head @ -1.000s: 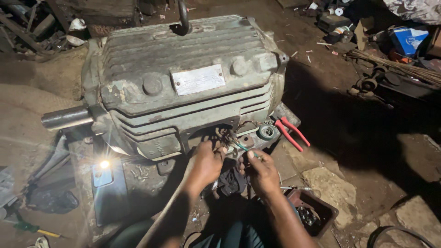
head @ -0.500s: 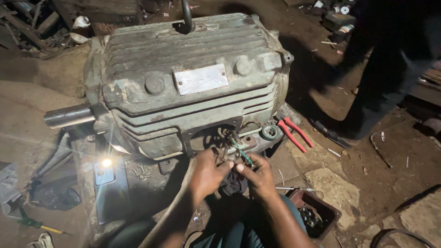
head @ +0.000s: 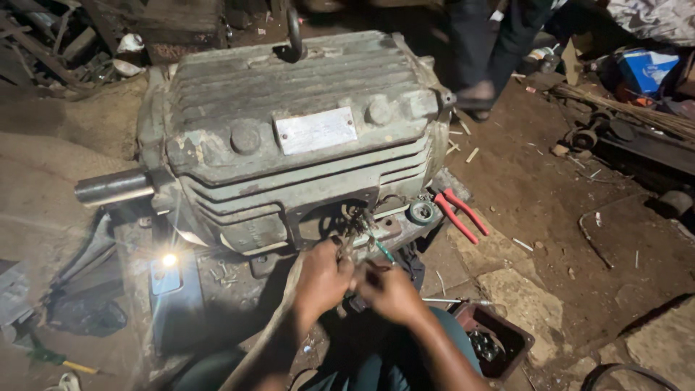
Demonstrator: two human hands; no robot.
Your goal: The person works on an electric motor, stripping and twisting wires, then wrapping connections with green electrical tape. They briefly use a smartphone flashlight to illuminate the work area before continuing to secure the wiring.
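While both hands work at the opening in the big grey ribbed cast-iron motor (head: 289,137), the left hand (head: 322,279) pinches a bundle of thin wires (head: 362,228); the right hand (head: 391,293) curls closed beside it, its hold unclear. Red-handled pliers (head: 460,213) lie right of the motor.

One head camera looks steeply down, close, at the motor (head: 289,145) ahead.

Dim workshop — dirt floor (head: 550,188), scattered clutter
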